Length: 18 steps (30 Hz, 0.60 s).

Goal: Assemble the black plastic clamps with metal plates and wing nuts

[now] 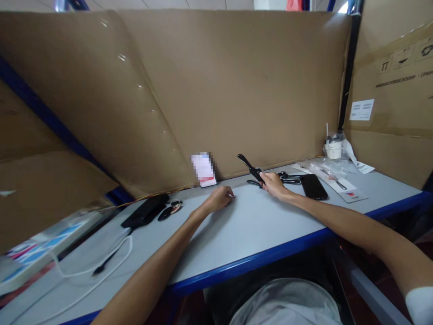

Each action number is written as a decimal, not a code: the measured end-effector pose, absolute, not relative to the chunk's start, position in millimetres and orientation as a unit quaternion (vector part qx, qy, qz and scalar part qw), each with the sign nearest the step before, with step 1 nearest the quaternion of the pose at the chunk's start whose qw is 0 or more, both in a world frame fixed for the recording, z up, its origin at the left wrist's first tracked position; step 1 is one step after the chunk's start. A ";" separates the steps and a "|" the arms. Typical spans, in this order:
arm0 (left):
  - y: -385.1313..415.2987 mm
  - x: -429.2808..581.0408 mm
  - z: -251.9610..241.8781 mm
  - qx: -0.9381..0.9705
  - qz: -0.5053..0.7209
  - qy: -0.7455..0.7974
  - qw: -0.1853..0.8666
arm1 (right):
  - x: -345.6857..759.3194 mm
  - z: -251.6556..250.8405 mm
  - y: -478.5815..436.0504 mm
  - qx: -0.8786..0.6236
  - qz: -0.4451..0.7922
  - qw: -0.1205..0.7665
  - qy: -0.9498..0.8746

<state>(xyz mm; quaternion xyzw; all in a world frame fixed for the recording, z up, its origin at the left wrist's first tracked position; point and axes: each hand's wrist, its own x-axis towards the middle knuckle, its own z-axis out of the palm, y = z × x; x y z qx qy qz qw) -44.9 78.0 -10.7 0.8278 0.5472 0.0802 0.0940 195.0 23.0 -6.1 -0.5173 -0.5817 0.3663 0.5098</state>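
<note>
My right hand is closed around a black spokeshave, tilted so that one handle points up and to the left. Behind that hand, a second black tool with slim handles lies on the table, partly covered by my fingers. My left hand is closed near the tabletop, left of the spokeshave. A small shiny thing shows at its fingertips, too small to name. Just beyond the left hand, a phone with a lit screen leans against the cardboard; its screen is blurred out.
A black phone lies right of my right hand, beside plastic packaging and a bagged cup. On the left are sunglasses, a black case, a white cable and a white box. Cardboard walls enclose the table.
</note>
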 end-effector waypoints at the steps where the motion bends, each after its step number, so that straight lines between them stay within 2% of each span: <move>1: 77.9 -44.0 -12.1 0.832 0.076 0.545 0.069 | 195.4 -7.2 24.6 -0.516 0.356 0.512 -0.587; 4: 74.5 -39.9 -16.2 0.846 0.073 0.529 0.007 | 196.3 -10.2 28.3 -0.512 0.332 0.515 -0.602; 12: 51.4 -31.4 -8.6 0.843 0.037 0.533 -0.062 | 195.3 -13.8 30.5 -0.518 0.317 0.508 -0.611; 15: 47.9 -29.6 -4.2 0.842 0.077 0.532 -0.043 | 195.2 -13.8 30.8 -0.519 0.316 0.512 -0.607; 18: 45.7 -26.8 -1.5 0.846 0.173 0.504 -0.004 | 195.3 -13.7 31.3 -0.518 0.306 0.510 -0.615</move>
